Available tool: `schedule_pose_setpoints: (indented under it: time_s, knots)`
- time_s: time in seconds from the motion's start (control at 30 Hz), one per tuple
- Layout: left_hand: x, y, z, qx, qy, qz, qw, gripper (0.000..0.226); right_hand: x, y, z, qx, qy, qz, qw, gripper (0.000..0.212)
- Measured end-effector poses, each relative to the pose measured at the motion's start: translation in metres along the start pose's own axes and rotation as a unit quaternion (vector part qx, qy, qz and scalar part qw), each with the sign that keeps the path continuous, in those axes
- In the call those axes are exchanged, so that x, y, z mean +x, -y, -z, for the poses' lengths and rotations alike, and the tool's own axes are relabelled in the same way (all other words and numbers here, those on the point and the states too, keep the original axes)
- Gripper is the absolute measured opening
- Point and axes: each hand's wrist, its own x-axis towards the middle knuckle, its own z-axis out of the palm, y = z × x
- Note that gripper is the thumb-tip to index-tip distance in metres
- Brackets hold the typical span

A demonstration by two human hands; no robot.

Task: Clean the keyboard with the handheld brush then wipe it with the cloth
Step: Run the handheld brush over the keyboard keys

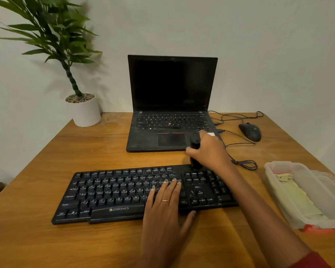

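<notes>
Brush (195, 149) sat gripped in right hand (211, 149) at keyboard's (108, 192) two o'clock corner; flat, unclenched left hand (163, 206) should steady it during short sweeps

My left hand (165, 205) flat on the black plastic keyboard (112, 192) near the wooden tabletop's (46, 240) front edge, my right hand (209, 151) gripping the dark handheld brush (194, 149) upright at its back right corner, open black laptop (171, 105) behind, clear plastic container (306, 196) at the right edge.
</notes>
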Motion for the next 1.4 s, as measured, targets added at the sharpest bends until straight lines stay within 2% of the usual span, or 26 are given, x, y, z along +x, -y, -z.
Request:
schedule_pose_setpoints:
  time_s: [0.1,0.2,0.3,0.4,0.5,0.6,0.63,0.77,0.83,0.93,0.97,1.1,1.17,1.27,1.3,1.4]
  knots:
    - [0.001,0.0,0.002,-0.003,0.016,0.007,1.0,0.074,-0.009,0.015,-0.013,0.125,0.027,0.033,0.991,0.03]
    - [0.0,0.0,0.002,-0.012,0.015,0.009,1.0,0.074,-0.005,0.003,-0.006,0.199,0.061,-0.03,0.978,0.029]
    - [0.0,0.0,-0.001,-0.003,-0.016,0.003,1.0,0.07,0.001,-0.022,0.006,0.121,0.013,-0.084,0.989,0.031]
    - [0.001,-0.001,-0.002,0.021,-0.031,0.002,0.999,0.07,-0.005,-0.029,0.01,0.071,-0.055,-0.053,0.994,0.034]
    - [0.001,-0.001,-0.004,0.025,-0.04,0.0,0.999,0.069,-0.019,-0.026,0.013,0.095,0.003,-0.019,0.995,0.032]
    - [0.002,0.0,-0.006,0.031,-0.045,-0.002,0.999,0.069,-0.021,-0.024,0.024,0.086,0.089,-0.039,0.992,0.031]
    - [0.002,0.0,-0.007,0.031,-0.045,-0.003,0.998,0.069,-0.021,-0.023,0.024,0.079,0.08,-0.04,0.993,0.032]
    - [0.001,0.001,-0.008,0.023,-0.053,-0.009,0.998,0.069,-0.028,-0.021,0.008,0.095,-0.074,-0.004,0.993,0.034]
    - [0.001,0.001,-0.008,0.018,-0.051,-0.006,0.999,0.069,-0.029,-0.022,0.012,0.112,-0.038,-0.012,0.993,0.033]
    - [0.003,0.0,-0.008,0.029,-0.052,-0.004,0.998,0.069,-0.025,-0.024,0.024,0.076,0.083,-0.034,0.993,0.032]
    - [0.003,0.0,-0.007,0.029,-0.053,-0.006,0.998,0.07,-0.024,-0.023,0.023,0.071,0.08,-0.029,0.994,0.03]
    - [0.001,0.001,-0.009,0.026,-0.046,-0.008,0.999,0.07,-0.028,-0.018,0.005,0.088,-0.065,0.016,0.994,0.03]
    - [0.001,0.001,-0.01,0.018,-0.043,-0.007,0.999,0.07,-0.028,-0.017,0.01,0.085,-0.029,0.004,0.996,0.031]
    - [0.001,0.002,-0.01,0.017,-0.041,-0.003,0.999,0.07,-0.024,-0.016,0.02,0.034,0.093,-0.013,0.995,0.041]
    - [0.001,0.002,-0.01,0.02,-0.044,-0.004,0.999,0.07,-0.023,-0.015,0.02,0.03,0.088,-0.009,0.996,0.042]
    - [0.0,0.001,-0.009,0.022,-0.048,-0.006,0.999,0.07,-0.028,-0.014,0.006,0.036,-0.043,0.032,0.998,0.032]
